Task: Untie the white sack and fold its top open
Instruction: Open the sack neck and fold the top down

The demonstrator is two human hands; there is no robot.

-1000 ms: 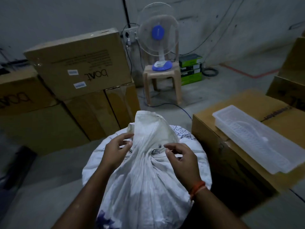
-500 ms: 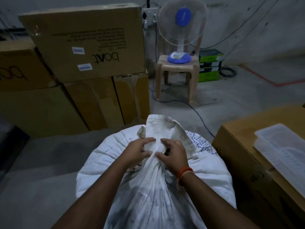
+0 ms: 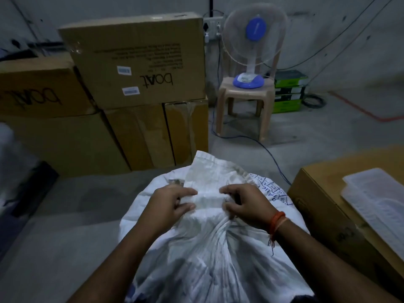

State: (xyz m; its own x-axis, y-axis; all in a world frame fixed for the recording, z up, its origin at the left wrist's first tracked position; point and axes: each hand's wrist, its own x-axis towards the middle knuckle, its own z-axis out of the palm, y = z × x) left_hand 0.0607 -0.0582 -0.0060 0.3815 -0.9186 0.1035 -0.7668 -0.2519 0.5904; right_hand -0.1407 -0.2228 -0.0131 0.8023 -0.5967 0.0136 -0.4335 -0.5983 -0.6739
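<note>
A full white woven sack (image 3: 209,254) stands on the floor right below me, its fabric gathered into a bunched neck. The loose top flap (image 3: 209,171) sticks up and away from me beyond the neck. My left hand (image 3: 168,206) pinches the flap's left side, thumb and fingers closed on the cloth. My right hand (image 3: 247,204), with an orange thread band at the wrist, grips the gathered neck on the right. A thin dark tie seems to show under its fingers, but I cannot make it out clearly.
Stacked cardboard boxes (image 3: 135,62) stand behind and to the left. A cardboard box (image 3: 323,193) at the right carries a clear plastic tray (image 3: 376,202). A table fan (image 3: 253,40) sits on a plastic stool (image 3: 244,106), with a cable across the grey floor.
My hands, pressed together at the neck half a second ago, have drawn apart to either side of the flap. The view has shifted slightly right and closer.
</note>
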